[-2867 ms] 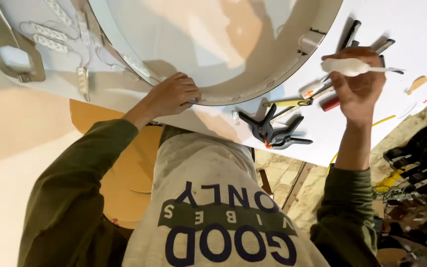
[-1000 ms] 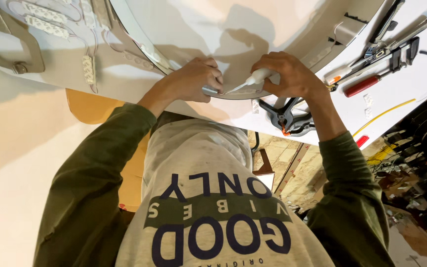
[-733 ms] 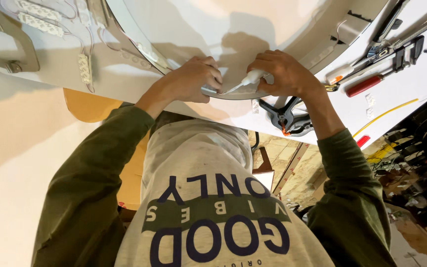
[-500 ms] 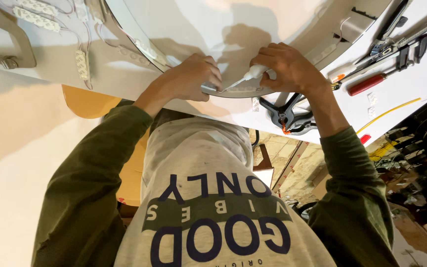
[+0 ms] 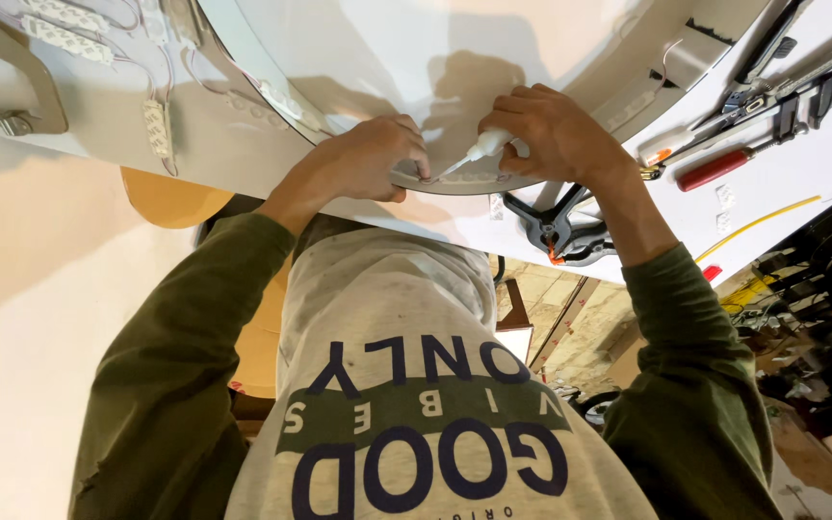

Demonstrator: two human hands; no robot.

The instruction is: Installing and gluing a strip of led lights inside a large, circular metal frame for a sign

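Observation:
My right hand (image 5: 556, 130) grips a small white tube (image 5: 479, 149) whose thin nozzle touches the near rim of a big round white shell (image 5: 358, 58) lying on the white table (image 5: 792, 183). My left hand (image 5: 368, 159) presses on that rim just left of the nozzle, fingers curled over the edge. Small white light modules (image 5: 156, 125) on wires run along the inside of the shell's wall.
Black spring clamps (image 5: 560, 231) lie at the table edge by my right wrist. Pliers, a bar clamp and a red-handled screwdriver (image 5: 724, 166) lie at the right, with a yellow strip (image 5: 763, 220). A metal bracket (image 5: 12, 91) sits far left. Dark clutter fills the floor on the right.
My right hand came back from the tools with the tube and joined the left hand at the rim. Over the last second both hands have stayed there, barely shifting.

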